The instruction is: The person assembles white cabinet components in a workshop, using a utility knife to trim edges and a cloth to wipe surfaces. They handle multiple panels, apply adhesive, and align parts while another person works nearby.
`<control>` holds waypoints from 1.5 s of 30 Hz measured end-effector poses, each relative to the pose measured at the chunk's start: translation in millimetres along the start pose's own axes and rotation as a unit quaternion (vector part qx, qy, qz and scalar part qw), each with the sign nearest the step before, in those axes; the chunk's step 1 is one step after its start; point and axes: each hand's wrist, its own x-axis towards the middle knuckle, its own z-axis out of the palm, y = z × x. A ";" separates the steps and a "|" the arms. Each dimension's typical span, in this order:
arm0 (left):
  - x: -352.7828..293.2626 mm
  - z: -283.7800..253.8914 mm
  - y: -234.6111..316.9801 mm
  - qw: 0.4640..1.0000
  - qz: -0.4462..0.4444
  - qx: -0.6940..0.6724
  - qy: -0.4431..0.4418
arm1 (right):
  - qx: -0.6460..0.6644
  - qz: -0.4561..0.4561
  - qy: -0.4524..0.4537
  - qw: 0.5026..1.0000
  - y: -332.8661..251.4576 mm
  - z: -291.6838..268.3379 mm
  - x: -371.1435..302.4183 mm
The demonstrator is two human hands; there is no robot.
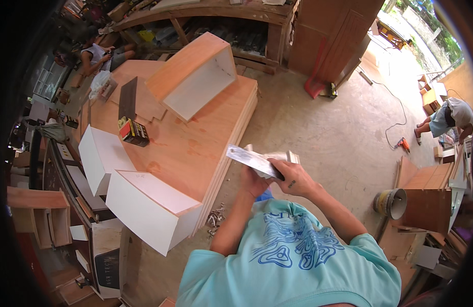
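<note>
In front of my chest, my right hand is closed round the dark handle of a wide flat putty knife. Its metal blade is smeared with white and points to the left. Just under the blade is my left hand, its fingers bent and partly covered by the knife. What the left hand holds is hidden. A whitish object shows behind the knife, beyond my hands; I cannot tell its kind. Both hands are right of the edge of a stack of wood panels.
On the panels stand an open wooden box, white drawer boxes and a small can. A drill with its cord and a bucket lie on the floor at right. One person sits far left; another bends at right.
</note>
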 end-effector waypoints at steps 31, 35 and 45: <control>330.2 53.7 174.6 0.933 0.322 0.086 0.135 | -0.034 0.135 0.010 0.990 327.6 -272.5 351.6; 355.9 59.6 155.1 0.914 0.366 0.064 0.164 | -0.102 0.006 0.019 0.995 371.4 -297.3 465.2; 399.9 50.3 169.7 0.900 0.388 0.043 0.192 | -0.229 -0.044 0.114 0.966 383.2 -335.4 718.0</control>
